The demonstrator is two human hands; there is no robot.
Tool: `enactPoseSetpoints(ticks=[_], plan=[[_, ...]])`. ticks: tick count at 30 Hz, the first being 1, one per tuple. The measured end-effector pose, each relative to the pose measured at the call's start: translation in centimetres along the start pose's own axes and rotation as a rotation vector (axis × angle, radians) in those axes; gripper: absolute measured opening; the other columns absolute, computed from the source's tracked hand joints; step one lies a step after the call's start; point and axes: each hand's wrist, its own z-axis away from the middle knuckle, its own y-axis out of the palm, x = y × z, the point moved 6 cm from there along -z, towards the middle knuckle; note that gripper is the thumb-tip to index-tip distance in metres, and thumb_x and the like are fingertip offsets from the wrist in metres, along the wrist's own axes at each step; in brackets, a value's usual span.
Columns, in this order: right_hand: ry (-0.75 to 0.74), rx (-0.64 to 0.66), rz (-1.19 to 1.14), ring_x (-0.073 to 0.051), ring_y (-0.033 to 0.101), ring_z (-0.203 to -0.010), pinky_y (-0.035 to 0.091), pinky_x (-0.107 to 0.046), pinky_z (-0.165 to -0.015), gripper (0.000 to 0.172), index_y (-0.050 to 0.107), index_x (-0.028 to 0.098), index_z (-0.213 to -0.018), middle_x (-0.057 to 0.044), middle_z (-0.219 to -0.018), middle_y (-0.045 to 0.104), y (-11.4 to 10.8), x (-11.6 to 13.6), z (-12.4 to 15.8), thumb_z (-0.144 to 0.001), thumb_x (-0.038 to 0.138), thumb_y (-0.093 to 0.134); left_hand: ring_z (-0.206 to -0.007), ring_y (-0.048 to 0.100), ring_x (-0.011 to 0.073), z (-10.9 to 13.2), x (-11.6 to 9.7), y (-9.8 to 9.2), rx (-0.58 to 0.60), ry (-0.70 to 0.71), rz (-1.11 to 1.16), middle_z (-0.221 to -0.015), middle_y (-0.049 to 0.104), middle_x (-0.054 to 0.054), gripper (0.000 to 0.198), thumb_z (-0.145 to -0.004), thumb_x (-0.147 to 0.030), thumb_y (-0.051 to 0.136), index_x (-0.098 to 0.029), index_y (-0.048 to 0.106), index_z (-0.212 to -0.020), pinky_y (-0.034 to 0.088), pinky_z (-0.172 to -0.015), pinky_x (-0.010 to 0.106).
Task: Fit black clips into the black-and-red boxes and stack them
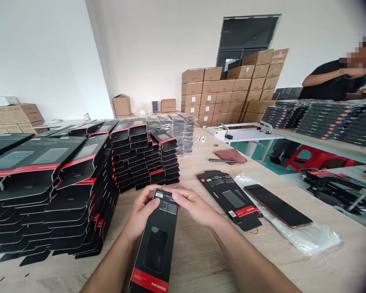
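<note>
Both my hands hold one black packaging box with a red band at its near end and a white barcode label at its far end. My left hand grips the box's left edge near the top. My right hand pinches the top right corner, fingers curled over the label. The box tilts toward me above the wooden table. To the right lies a small pile of flat black sleeves, and beside it a dark phone-like slab on a clear plastic bag.
Tall stacks of flat black-and-red boxes fill the table's left and far middle. A pen and a maroon cloth lie further back. Cardboard cartons stand against the wall. Another person works at the right table.
</note>
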Motion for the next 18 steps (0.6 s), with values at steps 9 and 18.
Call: enactPoseSetpoints(ticks=[9, 18], plan=[[0.134, 0.075, -0.164, -0.021, 0.058, -0.104, 0.047, -0.038, -0.089, 0.080, 0.017, 0.034, -0.147, -0.007, -0.123, 0.056, 2.5, -1.3, 0.3, -0.082, 0.040, 0.063, -0.085, 0.060, 0.0172, -0.9, -0.4, -3.5, -0.475, 0.170, 0.017, -0.096, 0.063, 0.003, 0.039, -0.077, -0.042, 0.063, -0.022, 0.052, -0.109, 0.049, -0.073, 0.027], [0.005, -0.454, -0.161, -0.021, 0.068, -0.077, 0.055, -0.034, -0.067, 0.044, 0.061, 0.028, -0.116, -0.006, -0.104, 0.070, -7.7, 4.4, -1.4, -0.074, 0.034, 0.071, -0.054, 0.050, 0.0087, -0.9, -0.3, -2.4, -0.322, 0.140, -0.049, -0.085, 0.055, 0.000, 0.049, -0.085, -0.047, 0.051, -0.026, 0.043, -0.128, 0.037, -0.045, 0.019]])
